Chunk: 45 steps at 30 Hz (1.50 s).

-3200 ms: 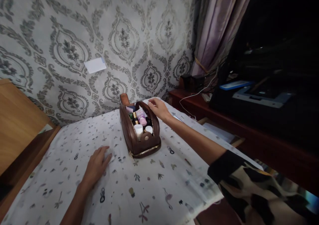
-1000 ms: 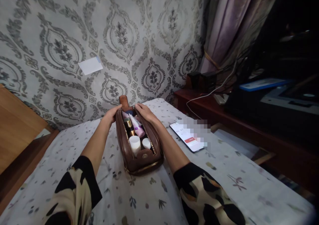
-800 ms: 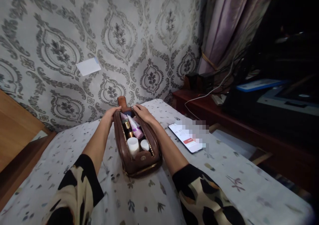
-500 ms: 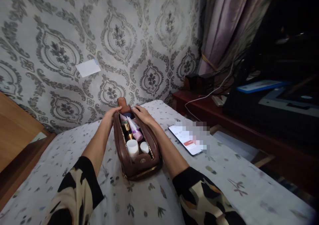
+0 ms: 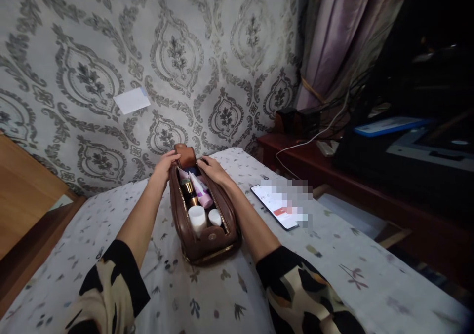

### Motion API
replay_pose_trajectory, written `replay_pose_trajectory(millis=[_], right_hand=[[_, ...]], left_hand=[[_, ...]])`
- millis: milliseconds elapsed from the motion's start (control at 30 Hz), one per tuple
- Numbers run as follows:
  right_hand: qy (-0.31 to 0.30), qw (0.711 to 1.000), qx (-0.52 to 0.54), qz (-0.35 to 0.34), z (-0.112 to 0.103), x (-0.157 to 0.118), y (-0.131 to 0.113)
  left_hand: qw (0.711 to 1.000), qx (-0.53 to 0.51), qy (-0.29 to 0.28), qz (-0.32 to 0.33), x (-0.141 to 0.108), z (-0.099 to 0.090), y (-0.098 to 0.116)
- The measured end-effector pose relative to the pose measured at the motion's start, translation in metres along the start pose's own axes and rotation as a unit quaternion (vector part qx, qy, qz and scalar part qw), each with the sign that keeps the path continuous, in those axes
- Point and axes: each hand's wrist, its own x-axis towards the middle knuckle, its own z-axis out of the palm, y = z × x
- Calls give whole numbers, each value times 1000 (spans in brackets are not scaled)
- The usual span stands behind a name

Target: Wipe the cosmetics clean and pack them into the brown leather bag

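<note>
A brown leather bag [image 5: 207,247] lies unzipped on the patterned bedsheet. Inside it are a large white jar [image 5: 197,218], a smaller white-lidded jar [image 5: 215,217], a pink and white tube [image 5: 202,191] and a black and gold bottle [image 5: 188,190]. At the far end, my left hand [image 5: 165,166] pinches the left edge beside a brown flap [image 5: 184,156]. My right hand [image 5: 213,168] grips the far right edge of the bag, its fingertips at the rim.
A lit phone [image 5: 276,208], partly blurred out, lies right of the bag. Farther right stands a dark red table [image 5: 299,159] with cables and a white charger. Wooden furniture [image 5: 29,191] borders the bed at left.
My left hand has shifted slightly at the far left edge, its fingers now beside the flap. The brown flap shows wider and more turned up. My right hand stays in place.
</note>
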Motion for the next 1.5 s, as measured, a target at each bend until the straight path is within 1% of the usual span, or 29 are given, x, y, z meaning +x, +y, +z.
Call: replay_pose_trajectory(millis=[100,200,333,433,567,767,833,933,967,1033,1100,1167,1267,1367,1500], right_hand=[[-2,1000,1,-6,1,0,0],[-8,1000,6,-23,2,0,0],[-20,998,16,-60,2,-1,0],[-26,997,16,-65,2,-1,1],[-26,998,14,-55,2,-1,2],[-26,998,23,-61,4,-1,2],[-23,997,28,-63,4,-1,2],[-20,997,37,-64,2,-1,1],[-19,997,40,-66,2,-1,0],[-17,996,46,-72,0,-2,-4],[-22,994,54,-88,-1,-4,-8],[-32,991,67,-109,-4,-6,-11],[-44,987,84,-128,-8,-12,-15],[-55,984,105,-134,-12,-18,-18],[-58,980,134,-134,-14,-24,-18]], left_hand=[[1000,-3,-4,15,-9,-1,9],[1000,2,-13,16,-15,1,15],[1000,18,-13,2,-16,7,18],[1000,26,-9,2,-16,12,20],[999,4,-11,39,-24,16,23],[995,-8,2,96,-39,14,22],[991,6,-11,133,-41,14,23],[979,47,-60,190,-44,13,27],[976,61,-78,195,-46,13,29],[973,87,-105,185,-50,12,33],[972,106,-119,170,-57,11,36],[970,113,-128,171,-65,10,39],[957,131,-161,202,-77,9,41],[938,179,-195,225,-85,9,39],[909,244,-196,275,-86,8,32]])
